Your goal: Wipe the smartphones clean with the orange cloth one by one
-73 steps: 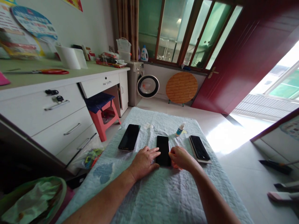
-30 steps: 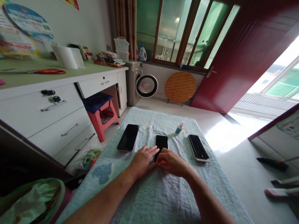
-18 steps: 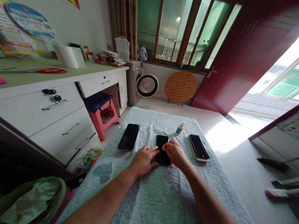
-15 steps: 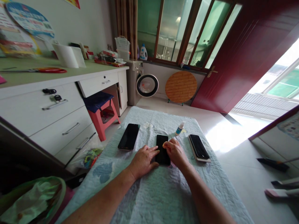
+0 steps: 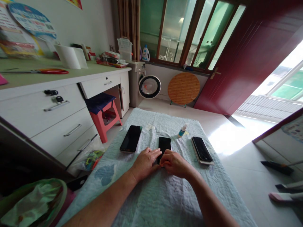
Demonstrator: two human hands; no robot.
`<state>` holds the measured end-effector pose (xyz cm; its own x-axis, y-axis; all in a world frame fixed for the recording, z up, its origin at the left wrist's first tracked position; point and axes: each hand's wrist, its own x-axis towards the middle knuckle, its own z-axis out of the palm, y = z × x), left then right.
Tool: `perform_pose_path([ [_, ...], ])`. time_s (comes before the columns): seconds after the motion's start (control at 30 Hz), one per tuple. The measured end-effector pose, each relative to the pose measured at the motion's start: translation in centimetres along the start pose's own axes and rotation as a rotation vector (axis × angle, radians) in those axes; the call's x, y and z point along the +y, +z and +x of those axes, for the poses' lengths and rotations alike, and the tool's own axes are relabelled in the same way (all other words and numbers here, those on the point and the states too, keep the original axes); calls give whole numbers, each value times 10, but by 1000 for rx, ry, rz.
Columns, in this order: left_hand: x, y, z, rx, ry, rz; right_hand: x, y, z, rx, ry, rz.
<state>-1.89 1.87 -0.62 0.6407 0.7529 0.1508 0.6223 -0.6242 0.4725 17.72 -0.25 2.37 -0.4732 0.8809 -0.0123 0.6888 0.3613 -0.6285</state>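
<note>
A black smartphone (image 5: 165, 143) lies face up on the cloth-covered table in front of me. My left hand (image 5: 147, 160) rests against its left edge, fingers stretched out and steadying nothing else. Over the near end of the phone is my right hand (image 5: 174, 162), its fingers pinched on a small orange pad (image 5: 162, 164) that is mostly hidden by them. To the left lies a larger dark phone (image 5: 131, 138). On the right another phone (image 5: 202, 148) lies on a pale flat case or box. A small spray bottle (image 5: 182, 130) stands upright behind my right hand.
A light blue quilted cloth (image 5: 151, 201) covers the table. Left are a white-drawered desk (image 5: 59, 123), a pink stool (image 5: 104, 116) and a lined waste bin (image 5: 62, 198). A washing machine (image 5: 136, 82) with its door open and a round wooden folding table (image 5: 184, 88) stand behind.
My right hand has moved down the phone with the orange pad, from the right side of the screen to its near end. My left hand has stayed in place.
</note>
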Motion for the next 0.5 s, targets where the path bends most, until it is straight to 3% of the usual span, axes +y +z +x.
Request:
perform_pose_path([
  [0.1,1,-1,0,2,-5,0,-1,1,0,-10,-2,-8],
  [0.33,4,-4,0,-10,-24,-3,8,-2,4,154,147,-204],
  [0.5,4,-4,0,-13,-30,1,1,-16,-4,-5,202,-169],
])
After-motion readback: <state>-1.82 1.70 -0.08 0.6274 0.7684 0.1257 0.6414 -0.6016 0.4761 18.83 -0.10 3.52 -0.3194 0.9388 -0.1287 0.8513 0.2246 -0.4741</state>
